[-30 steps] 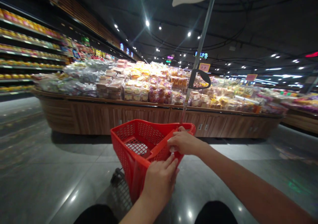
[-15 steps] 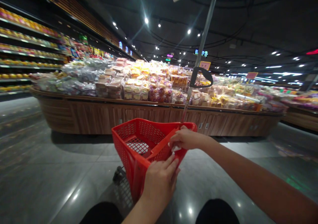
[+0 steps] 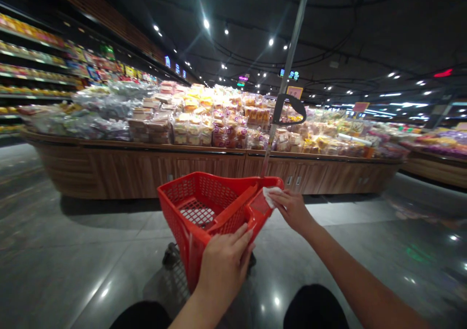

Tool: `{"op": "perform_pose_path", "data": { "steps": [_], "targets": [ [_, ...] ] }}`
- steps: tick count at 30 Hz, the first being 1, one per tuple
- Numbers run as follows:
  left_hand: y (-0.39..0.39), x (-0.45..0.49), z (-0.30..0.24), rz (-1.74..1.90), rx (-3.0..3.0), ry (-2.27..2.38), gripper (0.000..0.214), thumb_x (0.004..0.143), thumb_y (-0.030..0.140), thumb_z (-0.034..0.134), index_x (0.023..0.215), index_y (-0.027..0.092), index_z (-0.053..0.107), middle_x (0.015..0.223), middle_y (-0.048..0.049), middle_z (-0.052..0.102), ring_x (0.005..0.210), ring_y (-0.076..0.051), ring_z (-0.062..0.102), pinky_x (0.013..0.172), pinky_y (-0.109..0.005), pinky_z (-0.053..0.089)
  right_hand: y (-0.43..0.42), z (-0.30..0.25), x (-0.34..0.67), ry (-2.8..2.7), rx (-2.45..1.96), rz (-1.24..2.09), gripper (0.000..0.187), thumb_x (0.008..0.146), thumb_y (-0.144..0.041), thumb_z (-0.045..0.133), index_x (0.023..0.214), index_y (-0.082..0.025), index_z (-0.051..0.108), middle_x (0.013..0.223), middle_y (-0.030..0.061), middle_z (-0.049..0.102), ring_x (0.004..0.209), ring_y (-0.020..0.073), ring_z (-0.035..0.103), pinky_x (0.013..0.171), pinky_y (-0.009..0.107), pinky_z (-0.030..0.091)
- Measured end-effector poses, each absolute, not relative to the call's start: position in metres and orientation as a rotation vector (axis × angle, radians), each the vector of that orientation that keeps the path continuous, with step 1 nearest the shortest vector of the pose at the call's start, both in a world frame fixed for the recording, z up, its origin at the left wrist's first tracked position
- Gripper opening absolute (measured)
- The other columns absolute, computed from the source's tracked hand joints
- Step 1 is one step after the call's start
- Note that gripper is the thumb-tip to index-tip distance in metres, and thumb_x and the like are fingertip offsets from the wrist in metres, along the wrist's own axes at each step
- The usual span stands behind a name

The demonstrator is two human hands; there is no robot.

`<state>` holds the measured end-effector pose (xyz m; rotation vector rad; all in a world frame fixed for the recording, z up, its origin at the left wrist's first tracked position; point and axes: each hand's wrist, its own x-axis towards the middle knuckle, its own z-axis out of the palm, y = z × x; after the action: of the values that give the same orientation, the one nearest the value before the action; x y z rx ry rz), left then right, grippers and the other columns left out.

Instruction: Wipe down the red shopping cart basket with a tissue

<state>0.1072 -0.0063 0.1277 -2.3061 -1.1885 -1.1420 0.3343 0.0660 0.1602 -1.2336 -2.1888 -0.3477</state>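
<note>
A red plastic shopping basket on wheels stands on the floor right in front of me, with nothing in it. My left hand is closed over its near corner rim. My right hand pinches a small white tissue against the basket's right rim. A grey metal pole with a black loop handle rises from the basket's far right corner and carries a white flag at the top.
A long wooden display island piled with packaged baked goods runs across ahead. Stocked shelves line the left wall. A second display sits at the right. Glossy grey floor tiles surround the basket.
My right hand has come off the basket's rim corner and slid to the right edge, so the white tissue in it now shows. The view has drifted slightly left.
</note>
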Motion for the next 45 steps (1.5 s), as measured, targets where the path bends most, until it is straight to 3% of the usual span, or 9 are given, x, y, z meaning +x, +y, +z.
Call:
{"op": "perform_pose_path", "data": {
  "steps": [6, 13, 19, 23, 26, 34, 40, 45],
  "targets": [
    [-0.006, 0.103, 0.127, -1.142, -2.304, -1.166, 0.023, 0.084, 0.027, 0.054, 0.103, 0.023, 0.067, 0.104, -0.0047, 0.072, 0.078, -0.02, 0.069, 0.068, -0.035, 0.055, 0.038, 0.141, 0.311, -2.2, -1.049, -0.32, 0.033, 0.09, -0.034, 0.053, 0.122, -0.027, 0.059, 0.126, 0.003, 0.06, 0.108, 0.0253, 0.05, 0.088, 0.04, 0.035],
    [-0.006, 0.095, 0.127, -1.146, -2.33, -1.153, 0.024, 0.084, 0.027, 0.055, 0.104, 0.024, 0.067, 0.104, -0.004, 0.072, 0.078, -0.02, 0.069, 0.069, -0.035, 0.056, 0.068, 0.122, 0.325, -1.801, -1.094, -0.245, 0.028, 0.092, -0.025, 0.047, 0.115, -0.026, 0.064, 0.115, 0.0054, 0.066, 0.094, 0.0223, 0.055, 0.084, 0.042, 0.043],
    [-0.003, 0.086, 0.128, -1.162, -2.334, -1.11, 0.023, 0.084, 0.03, 0.055, 0.104, 0.026, 0.066, 0.102, -0.0022, 0.072, 0.082, -0.019, 0.069, 0.069, -0.032, 0.056, 0.037, 0.088, 0.283, -1.702, -0.869, -0.087, 0.037, 0.09, -0.018, 0.049, 0.123, -0.032, 0.058, 0.12, 0.0063, 0.06, 0.102, 0.0227, 0.053, 0.087, 0.043, 0.047],
    [-0.001, 0.077, 0.128, -1.157, -2.343, -1.054, 0.023, 0.084, 0.029, 0.055, 0.105, 0.025, 0.066, 0.101, -0.0021, 0.073, 0.081, -0.018, 0.07, 0.067, -0.031, 0.057, 0.039, 0.077, 0.273, -1.492, -0.85, 0.044, 0.019, 0.088, -0.021, 0.05, 0.102, -0.026, 0.063, 0.108, 0.0082, 0.056, 0.102, 0.0225, 0.053, 0.083, 0.039, 0.048],
    [0.0, 0.073, 0.129, -1.162, -2.346, -1.03, 0.024, 0.084, 0.029, 0.055, 0.105, 0.024, 0.066, 0.102, -0.0026, 0.073, 0.082, -0.018, 0.07, 0.068, -0.031, 0.057, 0.049, 0.077, 0.269, -1.293, -0.92, 0.114, 0.011, 0.089, -0.027, 0.05, 0.093, -0.022, 0.058, 0.101, 0.0074, 0.053, 0.094, 0.0212, 0.053, 0.079, 0.037, 0.047],
    [0.002, 0.071, 0.132, -1.193, -2.34, -0.982, 0.024, 0.085, 0.03, 0.052, 0.102, 0.024, 0.068, 0.099, -0.0042, 0.073, 0.081, -0.017, 0.07, 0.066, -0.028, 0.057, 0.031, 0.067, 0.234, -1.296, -0.866, 0.164, 0.017, 0.09, -0.035, 0.047, 0.087, -0.024, 0.059, 0.1, 0.007, 0.053, 0.097, 0.0224, 0.052, 0.085, 0.039, 0.044],
    [0.004, 0.068, 0.127, -1.154, -2.34, -1.001, 0.024, 0.085, 0.032, 0.055, 0.105, 0.024, 0.065, 0.101, -0.0027, 0.073, 0.083, -0.018, 0.07, 0.068, -0.03, 0.057, 0.056, 0.072, 0.256, -1.031, -1.041, 0.215, 0.017, 0.09, -0.035, 0.044, 0.086, -0.021, 0.051, 0.101, 0.0084, 0.053, 0.088, 0.0204, 0.053, 0.076, 0.034, 0.044],
    [0.005, 0.066, 0.127, -1.145, -2.334, -0.971, 0.025, 0.085, 0.029, 0.056, 0.108, 0.024, 0.064, 0.103, -0.0028, 0.072, 0.083, -0.018, 0.069, 0.068, -0.031, 0.057, 0.043, 0.07, 0.237, -1.12, -0.976, 0.199, 0.016, 0.09, -0.035, 0.046, 0.082, -0.022, 0.049, 0.1, 0.0076, 0.054, 0.094, 0.0205, 0.053, 0.081, 0.033, 0.043]
  ]
}}
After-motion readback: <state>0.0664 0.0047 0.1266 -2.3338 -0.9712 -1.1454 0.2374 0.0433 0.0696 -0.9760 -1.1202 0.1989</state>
